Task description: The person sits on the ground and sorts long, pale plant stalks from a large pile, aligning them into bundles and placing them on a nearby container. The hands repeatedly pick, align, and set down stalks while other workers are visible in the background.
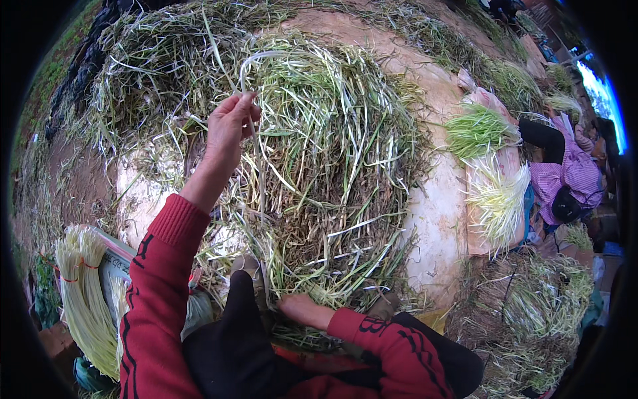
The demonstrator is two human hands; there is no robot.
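Note:
My left hand [228, 128] is raised over the pile, its thumb and fingers pinched on a long pale stalk [261, 193]. Above the fingers, the stalk's tip bends over to the right. Its lower part hangs down toward my right hand [302, 309], low in front of me beside my shoe. The right fingers are curled near the stalk's lower end; what they pinch is too small to make out. Under and beyond both hands spreads a large heap of green and whitish stalks and leaves [332, 139], with brown, withered matter in its middle.
At my left stand pale yellow stalk bundles [86, 292] tied with red bands. To the right, green leaves [482, 130] and yellowish stalks [498, 203] lie before a person in a checked purple top [578, 166]. Another heap of cut stalks [538, 312] lies at lower right.

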